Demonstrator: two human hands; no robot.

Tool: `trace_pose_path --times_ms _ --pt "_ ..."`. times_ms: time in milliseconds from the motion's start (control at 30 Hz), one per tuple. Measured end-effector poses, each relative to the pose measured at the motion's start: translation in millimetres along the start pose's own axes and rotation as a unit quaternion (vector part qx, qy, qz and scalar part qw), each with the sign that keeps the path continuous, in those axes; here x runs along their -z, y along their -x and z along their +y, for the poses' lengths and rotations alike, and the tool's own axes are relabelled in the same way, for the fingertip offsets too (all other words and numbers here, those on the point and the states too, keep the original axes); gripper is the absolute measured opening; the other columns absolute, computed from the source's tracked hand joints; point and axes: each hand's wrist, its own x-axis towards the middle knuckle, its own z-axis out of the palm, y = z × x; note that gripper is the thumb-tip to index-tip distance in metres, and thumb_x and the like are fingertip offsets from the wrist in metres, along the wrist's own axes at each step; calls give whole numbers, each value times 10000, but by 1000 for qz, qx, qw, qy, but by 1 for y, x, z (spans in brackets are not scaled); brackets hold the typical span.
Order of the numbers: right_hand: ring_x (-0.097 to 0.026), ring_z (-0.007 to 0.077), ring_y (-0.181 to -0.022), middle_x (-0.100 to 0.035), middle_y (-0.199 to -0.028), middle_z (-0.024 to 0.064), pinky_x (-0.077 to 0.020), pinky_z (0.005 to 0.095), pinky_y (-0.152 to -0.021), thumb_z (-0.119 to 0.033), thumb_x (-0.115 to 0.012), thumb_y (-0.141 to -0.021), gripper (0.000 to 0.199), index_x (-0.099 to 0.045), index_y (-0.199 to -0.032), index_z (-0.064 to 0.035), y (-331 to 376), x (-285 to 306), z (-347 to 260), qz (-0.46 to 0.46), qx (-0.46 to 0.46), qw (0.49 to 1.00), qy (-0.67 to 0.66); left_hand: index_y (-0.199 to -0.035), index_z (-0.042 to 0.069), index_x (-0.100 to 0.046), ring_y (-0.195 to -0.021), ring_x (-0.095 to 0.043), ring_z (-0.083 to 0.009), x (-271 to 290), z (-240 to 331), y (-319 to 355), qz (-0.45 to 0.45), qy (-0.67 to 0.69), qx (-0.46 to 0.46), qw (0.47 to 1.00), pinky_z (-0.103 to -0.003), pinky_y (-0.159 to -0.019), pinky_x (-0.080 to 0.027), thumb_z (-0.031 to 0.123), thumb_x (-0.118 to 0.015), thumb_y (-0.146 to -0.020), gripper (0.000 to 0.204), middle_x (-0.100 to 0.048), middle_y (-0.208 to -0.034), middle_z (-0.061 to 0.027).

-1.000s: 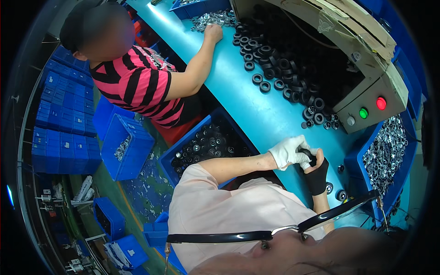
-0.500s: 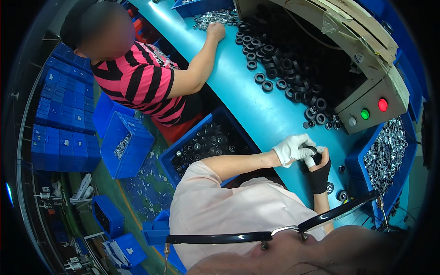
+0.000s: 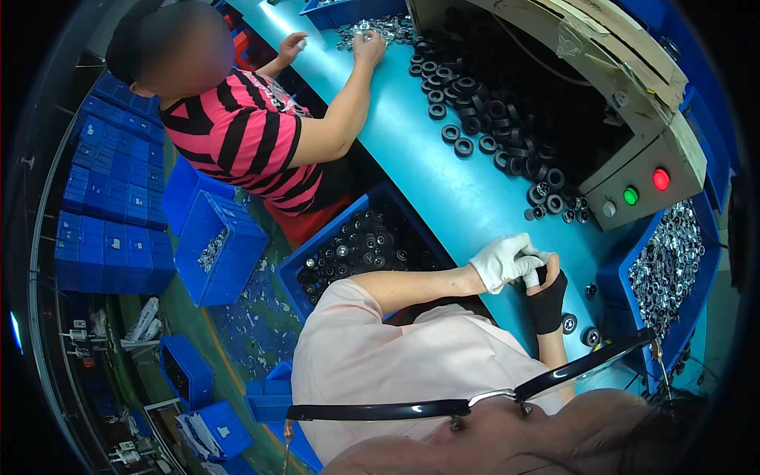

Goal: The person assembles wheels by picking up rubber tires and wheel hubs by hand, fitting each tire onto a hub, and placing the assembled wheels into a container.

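My left hand (image 3: 499, 263), in a white glove, is closed and pressed against my right hand (image 3: 545, 302) over the near part of the blue-green worktop. A black glove with bare fingers covers the right hand, whose fingers are curled inward. Between the two hands a small black wheel (image 3: 541, 275) shows only as a dark patch; the fingers hide most of it. Beside my right wrist lie a black wheel with a shiny centre (image 3: 590, 336) and a smaller one (image 3: 569, 323). Another small dark part (image 3: 590, 290) sits farther off to the right.
Black rubber rings (image 3: 499, 119) are heaped beside a machine housing with a control box (image 3: 645, 178). To the right stands a blue bin of shiny metal parts (image 3: 665, 261). A blue crate of black wheels (image 3: 356, 245) is left of my arm. A co-worker (image 3: 237, 142) handles metal parts.
My hands have drawn closer together, and the black wheel between them shows less. The co-worker's other hand has come into sight over the worktop.
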Motion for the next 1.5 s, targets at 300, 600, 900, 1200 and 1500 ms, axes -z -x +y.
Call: trace_pose_path --times_ms 300,600,900,1200,1500 --pt "-596 208 -692 -603 -772 106 -472 307 -652 -122 -649 -818 211 -502 -932 -24 -4 3 11 -5 -8 999 -33 -1029 -39 -570 -672 -615 -149 4 -12 -8 12 34 8 999 -264 -600 -489 165 -563 -928 228 -639 -782 -95" --pt "-568 151 -713 -598 -807 76 -458 277 -677 -141 -634 -852 204 -511 -967 -26 2 3 15 11 -30 996 -83 -1111 -36 -567 -785 -603 -126 6 -17 -10 -8 22 -18 1000 -247 -686 -498 178 -522 -949 272 -636 -906 -96" --pt "-601 177 -761 -611 -843 90 -474 285 -717 -155 -614 -872 230 -519 -1020 -6 -2 1 20 41 4 996 -84 -1163 -51 -517 -789 -601 -139 0 -26 -7 -8 33 -56 998 -269 -700 -505 165 -566 -927 324 -624 -921 -107" --pt "-618 169 -765 -636 -836 104 -485 292 -700 -161 -623 -872 217 -545 -999 -3 -4 4 3 -10 -10 999 -34 -1061 -57 -509 -757 -586 -131 -5 -26 -5 13 39 -64 997 -271 -684 -480 157 -645 -872 316 -616 -837 -99" --pt "-585 129 -747 -628 -825 72 -474 267 -694 -158 -623 -876 210 -549 -984 7 -5 3 8 14 -37 993 -108 -1053 -45 -507 -698 -582 -114 -6 -17 -9 34 32 -35 998 -249 -604 -485 148 -656 -864 309 -622 -836 -91"
